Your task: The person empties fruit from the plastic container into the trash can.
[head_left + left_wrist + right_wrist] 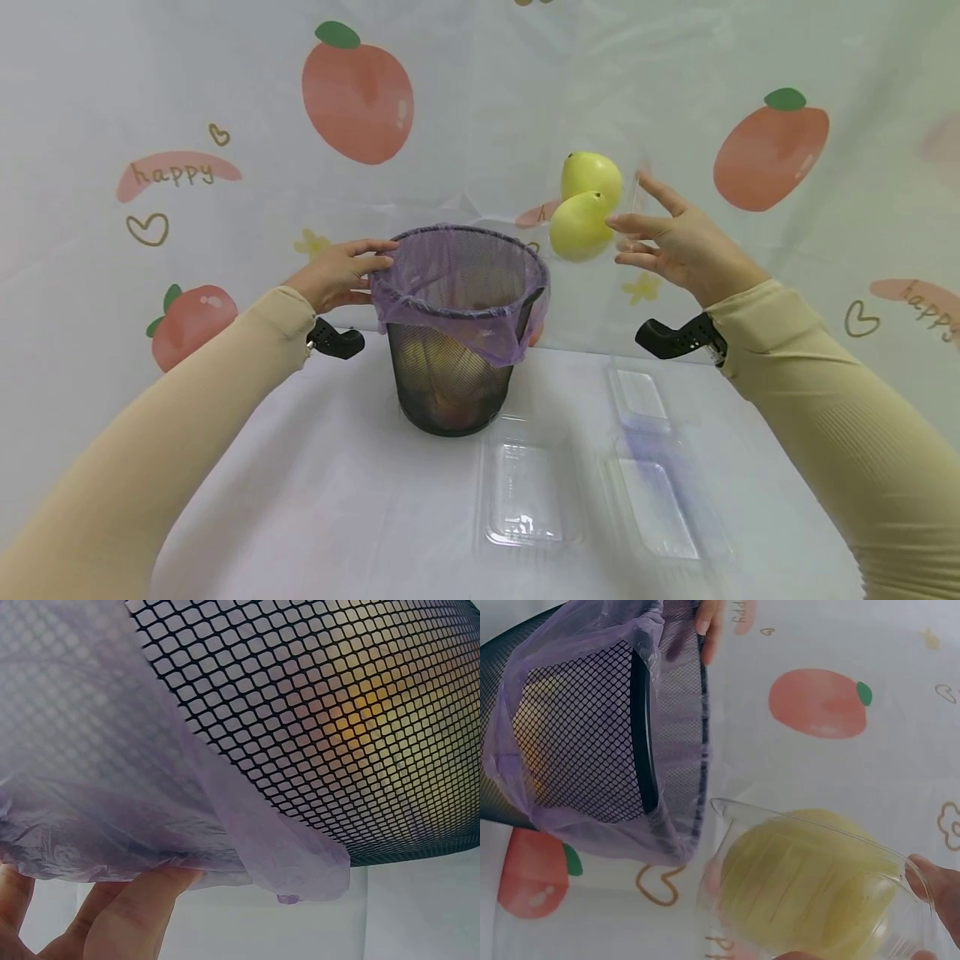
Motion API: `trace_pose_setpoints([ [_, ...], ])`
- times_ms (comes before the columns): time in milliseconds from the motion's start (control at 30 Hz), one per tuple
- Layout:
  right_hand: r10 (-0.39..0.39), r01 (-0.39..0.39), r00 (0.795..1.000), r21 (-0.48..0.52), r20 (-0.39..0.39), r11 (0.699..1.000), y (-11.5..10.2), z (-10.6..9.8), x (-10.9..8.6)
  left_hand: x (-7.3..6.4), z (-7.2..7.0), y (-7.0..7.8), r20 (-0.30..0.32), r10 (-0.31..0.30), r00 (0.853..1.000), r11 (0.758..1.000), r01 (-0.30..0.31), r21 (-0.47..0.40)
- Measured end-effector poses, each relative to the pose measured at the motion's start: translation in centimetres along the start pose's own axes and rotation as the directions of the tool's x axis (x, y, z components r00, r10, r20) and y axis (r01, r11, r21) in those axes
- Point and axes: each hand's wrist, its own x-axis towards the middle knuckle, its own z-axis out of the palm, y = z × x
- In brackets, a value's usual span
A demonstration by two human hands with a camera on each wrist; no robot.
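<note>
My left hand point(341, 271) grips the left rim of a black mesh wastebasket point(450, 379), its fingertips against the purple bag point(480, 333) folded over the edge. Yellow and orange shapes show blurred through the mesh low in the basket. To the right of the rim and raised above the table, my right hand point(686, 242) holds a clear plastic box point(739, 814) by its edges. Two smooth yellow-green, pear-shaped fruits point(581, 229) are with the box, which is tipped toward the basket. In the right wrist view they show through its clear wall.
Several clear plastic boxes point(525, 500) lie on the white table point(337, 500) in front and to the right of the basket. A white backdrop point(480, 108) with printed peaches, hearts and lettering hangs close behind.
</note>
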Motion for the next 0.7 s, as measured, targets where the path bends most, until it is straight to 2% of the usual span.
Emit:
trace_pose_setpoints([
  [300, -0.027, 0.028, 0.999, -0.073, 0.02, 0.997, -0.6, 1.3, -0.1, -0.1, -0.2, 0.0, -0.002, -0.003, 1.0, 1.0, 0.003, 0.022],
  [533, -0.059, 0.06, 0.998, -0.074, 0.013, 0.995, -0.7, 2.3, 0.0, -0.1, 0.0, 0.1, 0.008, 0.004, 1.0, 1.0, -0.004, -0.003],
  [700, -0.074, 0.074, 0.997, -0.134, 0.007, 0.988, -0.7, 2.9, 0.1, -0.1, 0.1, 0.0, 0.005, 0.001, 1.0, 1.0, -0.001, -0.01],
])
